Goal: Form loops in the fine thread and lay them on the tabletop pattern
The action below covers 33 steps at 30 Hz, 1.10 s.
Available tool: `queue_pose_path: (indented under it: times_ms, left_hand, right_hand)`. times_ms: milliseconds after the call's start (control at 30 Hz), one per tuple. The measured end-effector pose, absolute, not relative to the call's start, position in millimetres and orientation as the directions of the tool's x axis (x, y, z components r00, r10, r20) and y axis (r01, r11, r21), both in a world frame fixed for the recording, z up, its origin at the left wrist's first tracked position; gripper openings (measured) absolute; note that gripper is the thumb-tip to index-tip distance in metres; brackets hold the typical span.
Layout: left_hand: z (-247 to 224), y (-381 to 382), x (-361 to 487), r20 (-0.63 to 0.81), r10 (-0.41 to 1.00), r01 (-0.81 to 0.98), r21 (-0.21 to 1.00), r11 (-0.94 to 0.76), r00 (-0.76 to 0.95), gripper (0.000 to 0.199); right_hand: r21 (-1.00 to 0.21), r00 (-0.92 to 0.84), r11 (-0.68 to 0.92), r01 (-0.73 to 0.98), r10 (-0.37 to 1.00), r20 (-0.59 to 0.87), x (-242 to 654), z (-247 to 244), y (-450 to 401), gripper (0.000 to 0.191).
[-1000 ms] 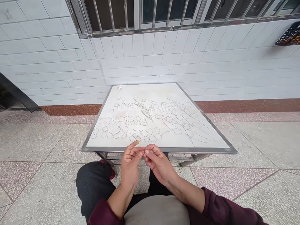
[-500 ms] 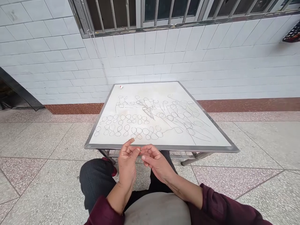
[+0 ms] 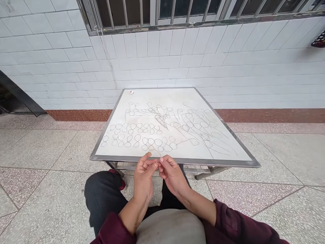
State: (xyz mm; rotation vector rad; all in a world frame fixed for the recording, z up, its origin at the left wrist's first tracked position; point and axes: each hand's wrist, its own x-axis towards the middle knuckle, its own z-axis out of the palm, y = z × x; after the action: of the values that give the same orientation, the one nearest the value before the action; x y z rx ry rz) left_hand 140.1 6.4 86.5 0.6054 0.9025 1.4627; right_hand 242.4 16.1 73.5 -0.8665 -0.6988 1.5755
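Note:
Over the near edge of the white table [image 3: 175, 95], my left hand [image 3: 144, 176] and my right hand [image 3: 172, 174] meet fingertip to fingertip. Both pinch a thin wire [image 3: 157, 151], part of which arcs up above the fingers. The ends of the wire between the fingertips are too small to make out. On the tabletop lie several thin dark wires bent into round loops: paired loops in rows at the left and front, and long-stemmed ones [image 3: 213, 145] at the right. A tangled bunch of wire [image 3: 161, 118] lies at the middle.
A small white and red object [image 3: 131, 92] sits at the table's far left corner. Behind the table stand a tiled wall [image 3: 152, 61] and a barred window. My knees are under the near edge, over a speckled floor [image 3: 63, 189].
Both hands have shifted slightly to the right. My right fingers have closed into a tighter pinch, and a curved length of wire now shows above the hands.

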Motion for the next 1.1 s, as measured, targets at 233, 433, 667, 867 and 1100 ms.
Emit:
queue_pose_path:
  times_ms: [233, 433, 667, 867, 1100]
  left_hand:
    - [78.8, 7.0, 141.8, -0.039, 0.974, -0.478, 0.875, -0.075, -0.223, 0.033]
    - [84.2, 14.8, 145.0, -0.033, 0.931, -0.435, 0.890, -0.138, -0.364, 0.038]
    - [98.6, 15.7, 139.0, 0.100, 0.916, -0.168, 0.970, -0.177, -0.389, 0.061]
    - [95.4, 13.9, 131.6, 0.084, 0.957, -0.185, 0.973, -0.139, -0.278, 0.064]
    - [100.9, 17.2, 123.1, 0.125, 0.923, -0.210, 0.955, -0.211, -0.363, 0.052]
  right_hand:
    - [-0.603, -0.220, -0.378, -0.703, 0.921, -0.321, 235.2, 79.1, 15.0, 0.026]
    - [-0.536, -0.186, -0.333, -0.776, 0.933, -0.309, 218.7, 72.6, 21.8, 0.024]
    - [-0.388, -0.238, -0.373, -0.843, 0.905, -0.353, 207.7, 74.3, 22.9, 0.023]
    - [-0.311, -0.354, -0.481, -0.820, 0.852, -0.384, 208.3, 75.6, 20.3, 0.020]
    - [-0.472, -0.353, -0.432, -0.769, 0.902, -0.250, 212.4, 76.7, 19.9, 0.018]
